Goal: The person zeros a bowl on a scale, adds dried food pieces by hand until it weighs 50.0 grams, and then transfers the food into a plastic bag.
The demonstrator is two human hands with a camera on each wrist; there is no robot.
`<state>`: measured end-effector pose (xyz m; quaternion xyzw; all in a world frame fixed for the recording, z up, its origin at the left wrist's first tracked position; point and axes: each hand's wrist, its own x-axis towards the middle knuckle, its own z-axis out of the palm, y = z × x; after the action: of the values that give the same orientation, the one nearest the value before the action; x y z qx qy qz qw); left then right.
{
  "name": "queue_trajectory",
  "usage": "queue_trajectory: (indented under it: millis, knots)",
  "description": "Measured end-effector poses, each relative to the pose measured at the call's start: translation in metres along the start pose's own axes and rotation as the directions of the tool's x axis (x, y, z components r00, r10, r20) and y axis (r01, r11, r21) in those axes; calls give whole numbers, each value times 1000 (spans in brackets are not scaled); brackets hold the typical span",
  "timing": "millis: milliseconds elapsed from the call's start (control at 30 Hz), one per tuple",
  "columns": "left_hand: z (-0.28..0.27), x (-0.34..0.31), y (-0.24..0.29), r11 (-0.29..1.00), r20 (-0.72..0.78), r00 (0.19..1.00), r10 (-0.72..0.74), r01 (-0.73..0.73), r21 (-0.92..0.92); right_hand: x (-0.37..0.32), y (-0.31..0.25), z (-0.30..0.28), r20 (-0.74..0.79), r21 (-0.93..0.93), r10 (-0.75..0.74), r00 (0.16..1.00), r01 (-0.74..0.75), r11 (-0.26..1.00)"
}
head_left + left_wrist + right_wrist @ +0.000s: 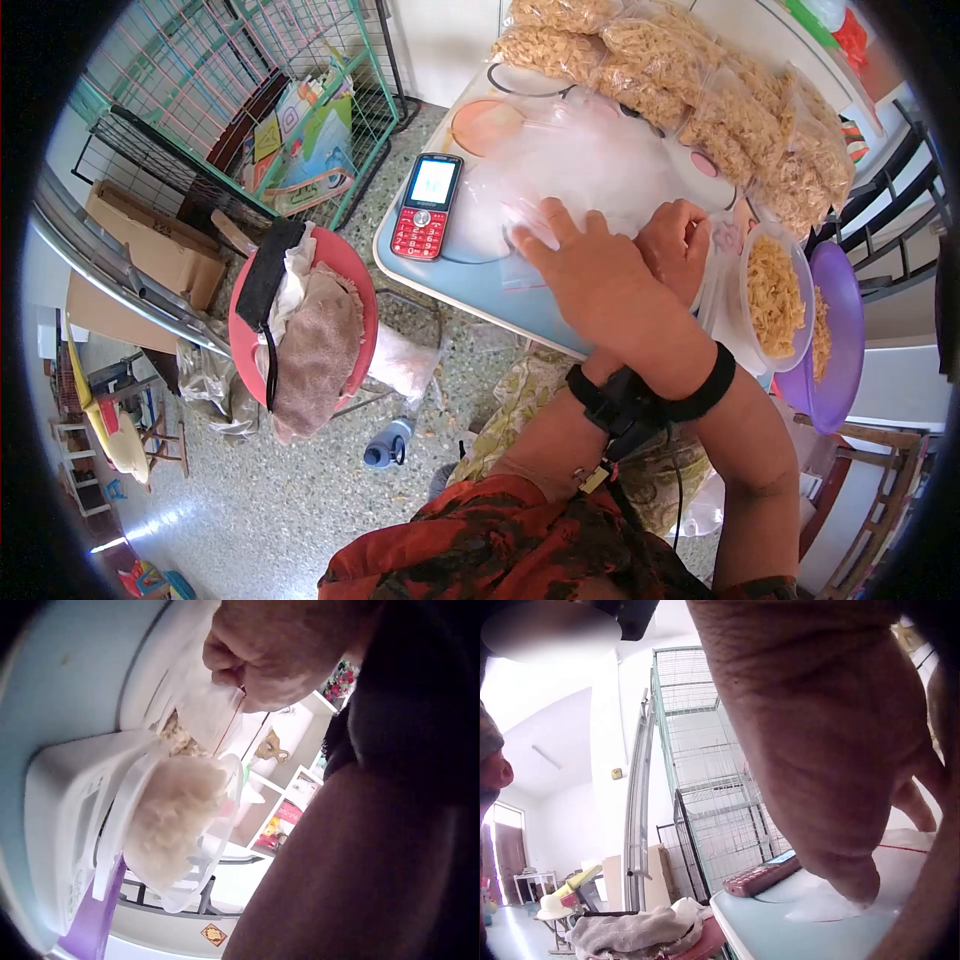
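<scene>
My forearms cross over a small table (470,285). My right hand (610,285) has its fingers spread and touches clear plastic zip bags (525,270) with red seal lines. In the right wrist view its fingertips press on the thin film. My left hand (680,250) lies just beyond, its fingers curled; in the left wrist view that hand (277,656) pinches the edge of a clear bag (210,709). Beside it, a clear tub (775,300) of pale yellow dried shreds stands on a white scale (71,817).
A red keypad phone (428,205) lies at the table's left. Filled bags of shreds (690,80) are piled along the back. A purple basin (840,330) sits at the right. On the left, a red stool (365,300) bears a brown towel (315,340), near a wire cage (365,180).
</scene>
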<state>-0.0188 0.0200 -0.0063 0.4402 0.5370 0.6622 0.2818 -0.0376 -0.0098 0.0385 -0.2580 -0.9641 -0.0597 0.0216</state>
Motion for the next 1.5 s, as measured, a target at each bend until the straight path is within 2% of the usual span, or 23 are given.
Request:
queue_trajectory:
  millis: [33, 133, 233, 333, 433, 533, 600, 633, 733, 833, 933, 1033, 1133, 1233, 1333, 1433, 1500]
  knots:
    - [1, -1, -2, 1000, 9, 1000, 6, -6, -3, 1, 2, -1, 8, -6, 13, 1000, -13, 1000]
    - [6, -2, -10, 996, -19, 997, 74, -74, 40, 10, 10, -17, 279, -55, 131, 951, -120, 991]
    - [2, -3, -7, 997, 52, 997, 52, -55, 61, 7, 18, -5, 18, -172, 114, 993, -109, 979]
    - [1, -2, -2, 996, 60, 998, 5, -10, 85, 5, 20, -8, -16, -89, 91, 996, -92, 992]
    - [3, -2, -8, 993, 35, 999, 41, -45, 105, -5, 16, -31, -225, -55, 27, 974, -40, 998]
    - [5, 1, -13, 985, 31, 997, 68, -72, 156, -31, 16, -77, -172, 111, 157, 972, -139, 984]
    - [4, 4, -17, 977, 26, 996, 88, -91, 192, -59, 27, -94, -196, 220, 243, 950, -199, 955]
    - [2, 5, -18, 972, 22, 995, 97, -100, 211, -72, 28, -107, -213, 148, 300, 930, -273, 951]
    - [-3, 7, -8, 999, 0, 999, 35, -35, 3, -122, 58, -118, -292, -23, 397, 870, -421, 907]
    - [-7, 7, 12, 993, -170, 985, 34, -53, -108, -162, 91, -109, -236, 116, 581, 779, -571, 813]
    - [-10, 6, 27, 988, -256, 965, 51, -86, -128, -179, 113, -94, -218, 112, 620, 754, -612, 783]
    - [-8, 7, 30, 979, -261, 949, 176, -196, -55, -181, 123, -86, -93, 80, 634, 768, -629, 773]
    - [-2, 7, 21, 985, -194, 965, 174, -173, 18, -175, 123, -76, 3, 219, 697, 717, -681, 699]
    - [-1, 8, 20, 981, -139, 972, 190, -182, 69, -181, 129, -65, 13, 245, 635, 772, -618, 747]
    - [0, 8, 21, 991, -124, 983, 136, -135, 12, -184, 132, -65, 32, 233, 636, 771, -625, 745]
    - [1, 9, 18, 993, -131, 984, 118, -121, -16, -179, 121, -77, 95, 445, 742, 663, -695, 564]
    - [1, 9, 19, 993, -128, 985, 113, -114, -2, -182, 116, -86, 104, 453, 722, 684, -679, 578]
